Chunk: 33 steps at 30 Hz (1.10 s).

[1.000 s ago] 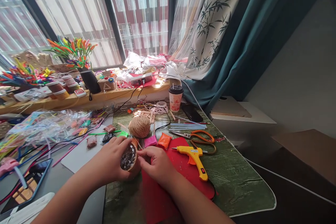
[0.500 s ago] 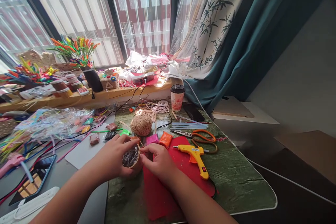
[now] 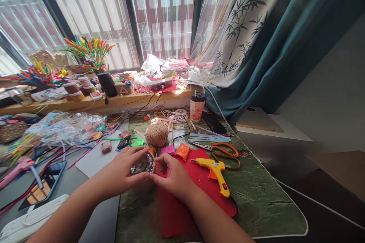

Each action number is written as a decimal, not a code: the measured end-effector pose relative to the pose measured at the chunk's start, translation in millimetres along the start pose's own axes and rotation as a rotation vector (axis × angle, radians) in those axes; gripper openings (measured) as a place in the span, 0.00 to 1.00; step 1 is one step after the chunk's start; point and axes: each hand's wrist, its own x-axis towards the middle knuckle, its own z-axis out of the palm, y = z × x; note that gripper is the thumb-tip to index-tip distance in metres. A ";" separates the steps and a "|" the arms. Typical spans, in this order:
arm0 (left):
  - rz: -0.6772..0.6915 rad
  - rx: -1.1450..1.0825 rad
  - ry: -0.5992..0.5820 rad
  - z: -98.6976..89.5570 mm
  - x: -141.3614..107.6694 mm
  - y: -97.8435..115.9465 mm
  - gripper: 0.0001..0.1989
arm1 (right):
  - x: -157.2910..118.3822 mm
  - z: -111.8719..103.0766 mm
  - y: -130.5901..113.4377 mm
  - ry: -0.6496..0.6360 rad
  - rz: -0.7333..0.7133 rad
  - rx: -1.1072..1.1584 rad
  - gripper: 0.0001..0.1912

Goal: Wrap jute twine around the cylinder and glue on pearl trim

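Note:
A small round cup with dark, shiny, clear-wrapped stuff inside sits tilted between my hands, a tan strand along its rim. My left hand is wrapped around its left side, fingers over the far edge and thumb at the near edge. At the right rim, my right hand pinches the tan twine against the cup; the fingertips partly hide it. Just behind stands a ball of twine. To the right, a yellow glue gun lies on red felt.
Orange-handled scissors, pale glue sticks and a paper drink cup are at the right. Small clay packets, including an orange one, lie behind my hands. A phone and plastic bags cover the left.
The view has swung slightly left. My left thumb has moved right along the near rim, close to my right thumb; the cup is still held.

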 end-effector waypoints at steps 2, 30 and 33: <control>0.002 -0.027 -0.014 -2.3 -2.4 -4.8 0.35 | -0.5 -0.7 -2.8 -0.012 0.013 -0.006 0.17; -0.044 0.147 0.170 32.8 0.6 6.2 0.37 | -2.9 -0.6 -2.3 -0.009 -0.040 -0.101 0.15; 0.005 0.129 0.167 31.8 2.4 9.0 0.35 | -3.3 -0.1 -3.1 -0.014 -0.045 -0.066 0.15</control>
